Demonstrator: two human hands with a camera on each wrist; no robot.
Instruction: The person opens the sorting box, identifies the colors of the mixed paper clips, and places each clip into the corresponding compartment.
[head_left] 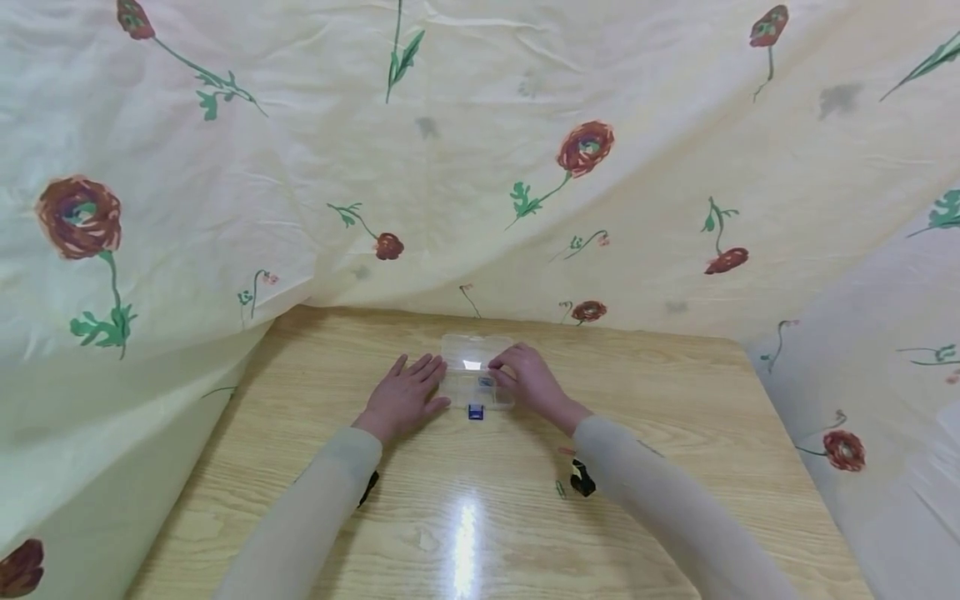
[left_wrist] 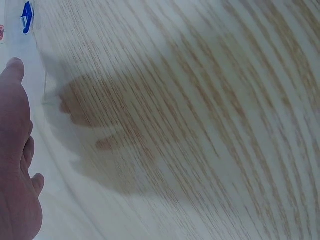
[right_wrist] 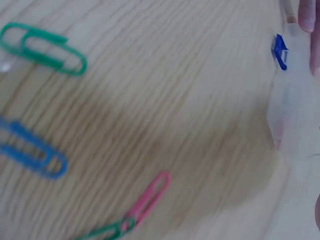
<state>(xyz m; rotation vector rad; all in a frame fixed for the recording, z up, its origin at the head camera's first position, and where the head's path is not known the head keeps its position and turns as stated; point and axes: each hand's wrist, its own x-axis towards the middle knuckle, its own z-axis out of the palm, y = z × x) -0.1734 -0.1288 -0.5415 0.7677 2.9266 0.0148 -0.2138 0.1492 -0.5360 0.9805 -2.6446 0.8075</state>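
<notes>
A clear plastic box (head_left: 463, 392) with a blue latch (head_left: 476, 412) at its front stands near the back of the table, its transparent lid (head_left: 457, 346) laid back. Along the left side of the box, my left hand (head_left: 405, 396) rests with fingers spread. Bent fingers of my right hand (head_left: 532, 379) are over the box's right part; what may be between their tips is hidden. A small bluish piece (head_left: 486, 382) shows inside the box. In the right wrist view lie a green paper clip (right_wrist: 45, 48), a blue one (right_wrist: 35, 150), and a pink clip (right_wrist: 150, 197) touching a green one.
The wood-grain table (head_left: 405, 517) carries a green clip (head_left: 560, 489) and a black object (head_left: 581, 479) beside the right sleeve. A flowered cloth (head_left: 450, 167) hangs behind the table and along its sides.
</notes>
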